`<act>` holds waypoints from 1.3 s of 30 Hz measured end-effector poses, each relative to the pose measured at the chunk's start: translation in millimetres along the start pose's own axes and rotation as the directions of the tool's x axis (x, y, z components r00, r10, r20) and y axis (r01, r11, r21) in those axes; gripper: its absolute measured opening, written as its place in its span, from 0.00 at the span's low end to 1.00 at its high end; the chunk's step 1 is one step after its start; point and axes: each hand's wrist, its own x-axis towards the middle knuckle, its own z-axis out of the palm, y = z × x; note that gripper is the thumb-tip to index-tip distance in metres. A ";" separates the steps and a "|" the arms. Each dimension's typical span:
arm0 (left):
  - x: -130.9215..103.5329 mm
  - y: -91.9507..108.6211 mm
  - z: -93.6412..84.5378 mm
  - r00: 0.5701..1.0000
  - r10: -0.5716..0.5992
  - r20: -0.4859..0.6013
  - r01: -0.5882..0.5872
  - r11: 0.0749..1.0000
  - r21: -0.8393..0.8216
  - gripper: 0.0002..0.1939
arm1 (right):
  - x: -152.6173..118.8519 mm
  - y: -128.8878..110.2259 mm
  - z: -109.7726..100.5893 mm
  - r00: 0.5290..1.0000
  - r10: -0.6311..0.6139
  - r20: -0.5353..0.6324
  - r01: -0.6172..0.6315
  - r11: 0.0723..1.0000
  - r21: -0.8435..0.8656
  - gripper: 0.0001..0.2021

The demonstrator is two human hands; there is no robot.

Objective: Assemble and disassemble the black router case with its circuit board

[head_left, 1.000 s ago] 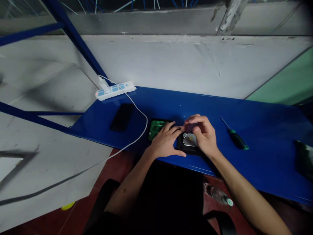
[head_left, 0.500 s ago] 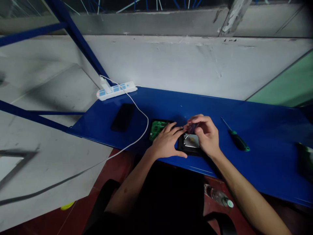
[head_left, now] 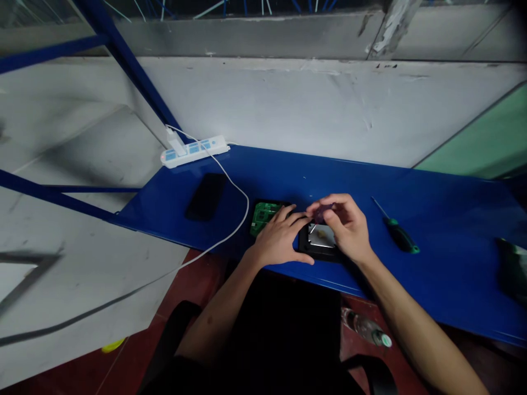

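My right hand [head_left: 349, 227] is closed around the dark purple handle of a small screwdriver [head_left: 323, 213]. Its thin shaft slants down to the upper left corner of a black-framed device part [head_left: 321, 254] with a silver metal plate [head_left: 322, 236] inside. Lying flat with fingers spread, my left hand [head_left: 282, 236] reaches between that part and a green circuit board [head_left: 261, 214] in a black casing. The left fingertips come close to the screwdriver tip, and the thumb lies along the black frame's near left side. My hands hide portions of both pieces.
A second screwdriver [head_left: 400, 235] with a green and black handle lies to the right on the blue table [head_left: 453, 247]. Leftward are a black phone-like slab [head_left: 206, 196], a white cable [head_left: 230, 236] and a power strip [head_left: 195, 151]. A plastic bottle [head_left: 365, 327] is below the table edge.
My right fingers have shifted slightly around the purple handle. My left hand stays in nearly the same place, and the view has moved a little.
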 end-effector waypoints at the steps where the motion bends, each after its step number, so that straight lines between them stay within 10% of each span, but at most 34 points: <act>1: 0.0 -0.2 0.3 1.000 0.001 0.001 -0.001 1.000 0.000 0.51 | 0.3 -0.6 0.4 1.000 0.001 0.001 -0.001 1.000 0.005 0.07; 39: 0.3 -0.1 -0.9 1.000 0.002 -0.007 -0.002 1.000 0.003 0.49 | 3.5 4.3 0.3 0.994 0.034 -0.101 -0.035 0.999 -0.006 0.10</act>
